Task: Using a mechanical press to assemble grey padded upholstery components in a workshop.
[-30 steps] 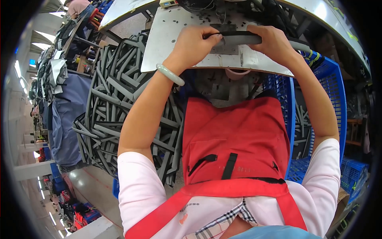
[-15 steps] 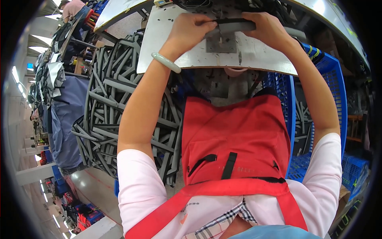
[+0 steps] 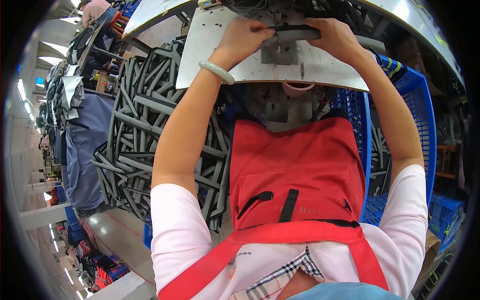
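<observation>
My left hand (image 3: 245, 40) and right hand (image 3: 336, 39) pinch a grey strip (image 3: 295, 34) over the table (image 3: 210, 55); uneven pulling could, I think, skew it on the metal block (image 3: 280, 52).

Grey strip (image 3: 295, 34), level on plate

Far ends of the dark grey rubber strip (image 3: 295, 34) covered by both hands, left (image 3: 245, 40) and right (image 3: 336, 37). Fingertips curled out of sight over it. Tangle of dark parts (image 3: 280, 7) behind cut off by the top edge, too blurred to identify. Lower part of the blue plastic crate (image 3: 400, 130) hidden behind the right arm. Small pink round object (image 3: 298, 90) mostly concealed beneath the shiny metal desk (image 3: 210, 50).
</observation>
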Demonstrator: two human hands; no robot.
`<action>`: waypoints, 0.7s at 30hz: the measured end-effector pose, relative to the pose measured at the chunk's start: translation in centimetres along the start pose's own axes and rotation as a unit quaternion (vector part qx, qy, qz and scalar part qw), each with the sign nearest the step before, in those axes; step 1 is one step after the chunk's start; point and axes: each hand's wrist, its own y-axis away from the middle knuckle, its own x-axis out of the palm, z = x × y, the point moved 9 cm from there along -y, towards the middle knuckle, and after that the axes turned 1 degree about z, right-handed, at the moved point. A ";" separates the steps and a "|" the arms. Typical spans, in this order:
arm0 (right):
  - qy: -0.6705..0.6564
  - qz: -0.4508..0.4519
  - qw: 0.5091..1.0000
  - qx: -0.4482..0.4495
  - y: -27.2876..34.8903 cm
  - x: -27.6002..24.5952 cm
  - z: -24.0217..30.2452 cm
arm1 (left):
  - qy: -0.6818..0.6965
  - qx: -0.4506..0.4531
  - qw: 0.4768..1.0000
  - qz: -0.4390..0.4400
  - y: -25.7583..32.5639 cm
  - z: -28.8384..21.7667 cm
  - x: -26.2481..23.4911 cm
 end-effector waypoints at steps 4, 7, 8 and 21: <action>-0.006 0.011 1.000 0.017 -0.9 -0.2 -1.2 | -0.015 0.063 0.998 -0.005 -1.3 -0.8 0.0; 0.016 -0.037 0.996 0.077 -0.8 -0.7 -4.2 | 0.044 0.055 0.995 -0.068 -1.9 0.5 -1.8; 0.013 -0.066 0.987 0.146 -0.3 -1.4 -5.7 | 0.086 0.029 0.989 -0.120 -1.8 1.6 -3.5; -0.018 0.212 0.949 -0.232 11.1 8.1 18.6 | 0.196 -0.050 0.962 0.186 5.4 -3.4 8.2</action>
